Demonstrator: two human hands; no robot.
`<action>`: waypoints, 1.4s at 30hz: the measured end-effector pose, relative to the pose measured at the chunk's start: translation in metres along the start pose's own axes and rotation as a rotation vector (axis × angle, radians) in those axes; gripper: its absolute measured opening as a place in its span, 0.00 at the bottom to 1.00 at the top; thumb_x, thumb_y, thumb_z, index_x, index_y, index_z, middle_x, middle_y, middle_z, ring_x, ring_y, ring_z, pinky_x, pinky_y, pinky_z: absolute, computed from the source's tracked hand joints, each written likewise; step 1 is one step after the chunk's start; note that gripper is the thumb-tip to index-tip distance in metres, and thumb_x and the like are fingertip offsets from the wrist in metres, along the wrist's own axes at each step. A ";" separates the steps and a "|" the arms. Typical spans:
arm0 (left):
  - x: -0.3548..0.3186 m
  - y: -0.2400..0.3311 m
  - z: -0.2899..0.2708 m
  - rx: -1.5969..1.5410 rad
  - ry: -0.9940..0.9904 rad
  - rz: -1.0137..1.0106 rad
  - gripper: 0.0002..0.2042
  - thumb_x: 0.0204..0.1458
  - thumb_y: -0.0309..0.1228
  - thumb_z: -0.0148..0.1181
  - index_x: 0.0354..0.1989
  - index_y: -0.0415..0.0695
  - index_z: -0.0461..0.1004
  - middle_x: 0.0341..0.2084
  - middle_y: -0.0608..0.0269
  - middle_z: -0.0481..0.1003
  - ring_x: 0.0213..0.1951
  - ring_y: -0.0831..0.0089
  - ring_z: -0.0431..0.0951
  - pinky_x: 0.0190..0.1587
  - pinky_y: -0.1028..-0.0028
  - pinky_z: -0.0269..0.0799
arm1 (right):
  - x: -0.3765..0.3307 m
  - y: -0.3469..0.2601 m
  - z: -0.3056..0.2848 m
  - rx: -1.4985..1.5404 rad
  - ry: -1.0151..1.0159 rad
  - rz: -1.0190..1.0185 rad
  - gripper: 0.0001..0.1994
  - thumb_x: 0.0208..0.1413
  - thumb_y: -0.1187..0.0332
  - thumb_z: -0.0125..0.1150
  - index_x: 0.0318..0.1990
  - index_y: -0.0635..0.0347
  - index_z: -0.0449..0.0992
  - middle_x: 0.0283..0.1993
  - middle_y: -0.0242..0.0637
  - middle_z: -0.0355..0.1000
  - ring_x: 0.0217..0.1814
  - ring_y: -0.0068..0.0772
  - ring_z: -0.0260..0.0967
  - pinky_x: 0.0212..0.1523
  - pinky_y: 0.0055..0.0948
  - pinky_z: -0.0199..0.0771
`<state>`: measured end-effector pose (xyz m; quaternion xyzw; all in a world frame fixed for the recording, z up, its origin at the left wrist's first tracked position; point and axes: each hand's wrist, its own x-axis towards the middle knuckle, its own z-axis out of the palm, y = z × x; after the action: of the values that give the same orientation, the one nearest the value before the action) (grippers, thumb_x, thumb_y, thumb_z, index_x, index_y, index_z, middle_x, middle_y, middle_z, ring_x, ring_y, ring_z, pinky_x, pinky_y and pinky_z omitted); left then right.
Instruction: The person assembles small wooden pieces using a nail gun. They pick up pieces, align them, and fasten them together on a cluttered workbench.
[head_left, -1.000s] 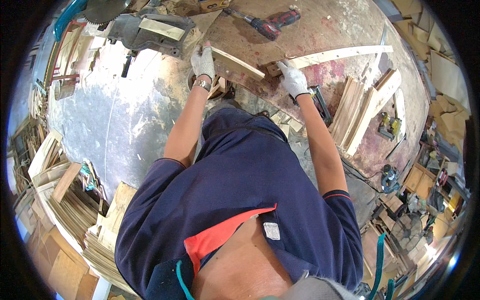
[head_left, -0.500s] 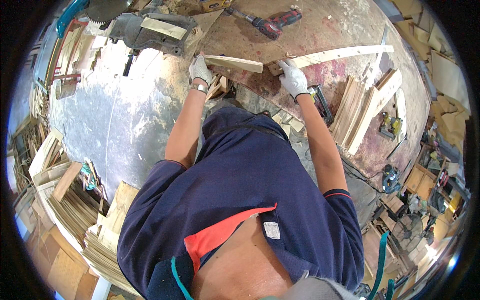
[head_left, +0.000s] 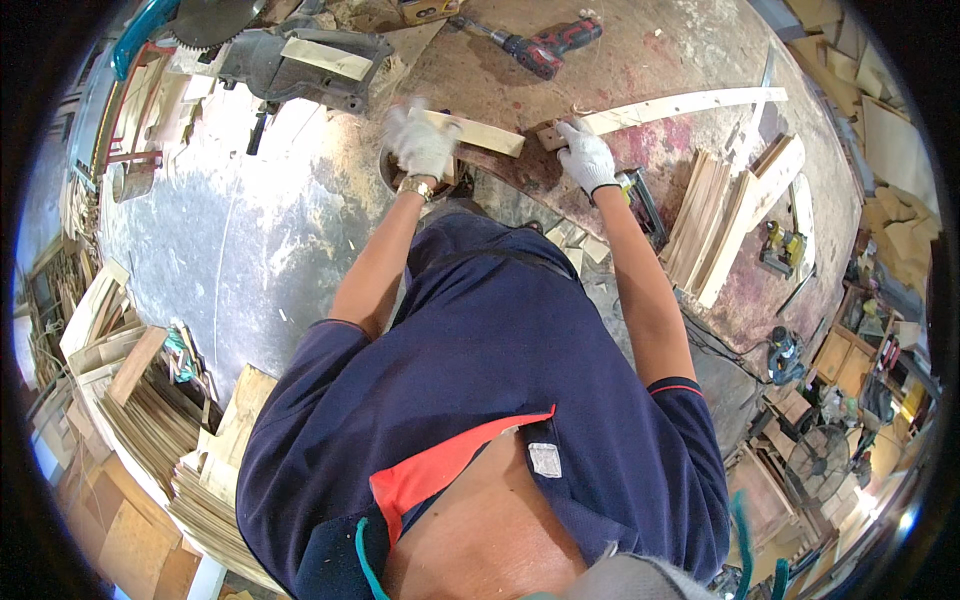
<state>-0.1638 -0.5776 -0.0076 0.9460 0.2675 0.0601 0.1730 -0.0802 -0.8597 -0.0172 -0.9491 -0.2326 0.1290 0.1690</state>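
Observation:
My gloved left hand [head_left: 422,145] is smeared by motion at the left end of a short pale wooden piece [head_left: 485,135], so its fingers cannot be made out. That piece lies at the near edge of the worktable. To the right, my gloved right hand [head_left: 585,158] has its fingers closed on the left end of a long wooden strip [head_left: 690,103], which runs off across the tabletop to the right. The near ends of the two pieces lie a small gap apart. Below my left hand, a round container is partly covered by it.
A red-and-black cordless drill [head_left: 540,50] lies on the worktable [head_left: 640,75] beyond my hands. A saw with a round toothed blade [head_left: 215,18] stands at upper left. Stacked wooden strips [head_left: 715,225] and a nail gun [head_left: 783,248] lie at right; more boards [head_left: 150,420] are piled at lower left.
My left hand has shifted right and nearer to me, off the far left end of the short piece. The right hand and the long strip stay in place.

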 end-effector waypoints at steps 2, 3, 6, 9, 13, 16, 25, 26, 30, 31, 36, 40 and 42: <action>-0.004 0.009 0.003 0.061 -0.139 0.422 0.27 0.47 0.46 0.71 0.56 0.52 0.75 0.59 0.58 0.70 0.58 0.56 0.70 0.60 0.52 0.65 | 0.000 0.002 0.000 0.001 0.006 -0.028 0.25 0.51 0.69 0.63 0.60 0.49 0.77 0.67 0.35 0.69 0.67 0.45 0.69 0.62 0.42 0.75; -0.007 0.008 0.012 0.039 -0.125 0.612 0.27 0.46 0.45 0.72 0.56 0.52 0.75 0.58 0.58 0.70 0.59 0.56 0.70 0.60 0.52 0.64 | 0.000 0.001 -0.001 0.000 0.007 -0.046 0.26 0.50 0.69 0.64 0.60 0.49 0.77 0.68 0.35 0.69 0.68 0.45 0.69 0.63 0.42 0.75; -0.007 0.015 0.040 0.031 -0.144 0.818 0.27 0.43 0.42 0.72 0.54 0.53 0.75 0.54 0.58 0.71 0.59 0.57 0.70 0.62 0.54 0.63 | 0.003 0.006 0.001 0.017 -0.011 -0.078 0.26 0.51 0.68 0.65 0.61 0.48 0.77 0.68 0.36 0.69 0.68 0.46 0.68 0.63 0.42 0.75; -0.007 0.029 0.058 -0.011 -0.126 0.733 0.25 0.42 0.40 0.73 0.52 0.53 0.75 0.49 0.58 0.72 0.59 0.56 0.70 0.62 0.53 0.65 | 0.000 0.007 0.005 0.050 0.069 -0.116 0.25 0.52 0.65 0.64 0.61 0.49 0.76 0.62 0.42 0.71 0.60 0.53 0.72 0.58 0.47 0.75; -0.012 0.047 0.067 -0.047 -0.162 0.617 0.26 0.42 0.38 0.73 0.53 0.52 0.74 0.51 0.55 0.72 0.60 0.53 0.70 0.61 0.50 0.68 | 0.011 -0.001 0.005 -0.021 0.025 -0.044 0.24 0.52 0.66 0.64 0.59 0.50 0.76 0.59 0.44 0.71 0.60 0.53 0.72 0.57 0.48 0.76; -0.011 0.051 0.068 -0.083 -0.200 0.544 0.29 0.42 0.37 0.75 0.55 0.51 0.73 0.52 0.55 0.71 0.60 0.51 0.70 0.61 0.52 0.68 | 0.022 -0.007 0.009 -0.005 0.051 -0.027 0.23 0.52 0.66 0.64 0.58 0.50 0.76 0.58 0.44 0.71 0.60 0.53 0.72 0.57 0.48 0.75; -0.016 0.060 0.068 -0.120 -0.169 0.497 0.31 0.41 0.38 0.77 0.56 0.51 0.72 0.52 0.55 0.71 0.59 0.51 0.71 0.61 0.54 0.68 | 0.024 -0.004 0.014 0.011 0.078 -0.032 0.26 0.52 0.65 0.65 0.62 0.49 0.76 0.63 0.43 0.70 0.62 0.54 0.71 0.60 0.47 0.74; -0.016 0.060 0.069 -0.103 -0.173 0.520 0.30 0.42 0.39 0.76 0.56 0.51 0.72 0.52 0.55 0.71 0.59 0.51 0.71 0.61 0.53 0.67 | 0.023 -0.006 0.014 -0.004 0.092 -0.031 0.26 0.52 0.65 0.65 0.62 0.49 0.76 0.64 0.43 0.69 0.62 0.54 0.71 0.61 0.47 0.74; -0.013 0.057 0.079 0.016 -0.136 0.618 0.28 0.44 0.41 0.73 0.55 0.51 0.73 0.51 0.55 0.71 0.59 0.53 0.70 0.61 0.53 0.66 | 0.021 -0.012 0.011 0.015 0.062 -0.026 0.28 0.52 0.66 0.64 0.64 0.49 0.74 0.69 0.43 0.67 0.67 0.55 0.68 0.64 0.47 0.72; -0.009 0.054 0.078 0.069 -0.115 0.643 0.27 0.44 0.42 0.72 0.54 0.51 0.73 0.50 0.55 0.71 0.58 0.54 0.70 0.60 0.53 0.66 | 0.022 -0.011 0.012 0.034 0.049 -0.028 0.27 0.53 0.66 0.64 0.64 0.49 0.74 0.69 0.44 0.67 0.69 0.55 0.66 0.65 0.48 0.72; 0.017 0.033 0.043 0.077 -0.089 0.778 0.25 0.40 0.41 0.70 0.51 0.54 0.76 0.49 0.58 0.70 0.56 0.58 0.69 0.59 0.55 0.64 | 0.022 -0.006 0.020 -0.042 0.074 -0.024 0.30 0.53 0.65 0.66 0.67 0.49 0.72 0.71 0.45 0.66 0.70 0.56 0.64 0.66 0.47 0.71; 0.039 0.009 0.022 0.124 -0.042 0.688 0.27 0.41 0.44 0.68 0.53 0.52 0.76 0.53 0.56 0.71 0.57 0.55 0.69 0.60 0.51 0.63 | 0.022 -0.011 0.016 -0.055 0.013 0.031 0.35 0.53 0.61 0.69 0.70 0.48 0.68 0.73 0.43 0.63 0.71 0.57 0.62 0.67 0.48 0.70; 0.060 -0.009 0.006 -0.019 -0.002 0.545 0.31 0.46 0.48 0.67 0.57 0.44 0.74 0.59 0.47 0.69 0.60 0.48 0.67 0.62 0.45 0.61 | 0.019 -0.012 0.015 -0.049 0.029 0.027 0.36 0.52 0.59 0.70 0.71 0.47 0.67 0.73 0.43 0.62 0.72 0.56 0.62 0.67 0.49 0.70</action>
<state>-0.1154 -0.5407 -0.0152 0.9815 0.0024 0.1061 0.1595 -0.0732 -0.8362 -0.0295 -0.9577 -0.2205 0.1120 0.1475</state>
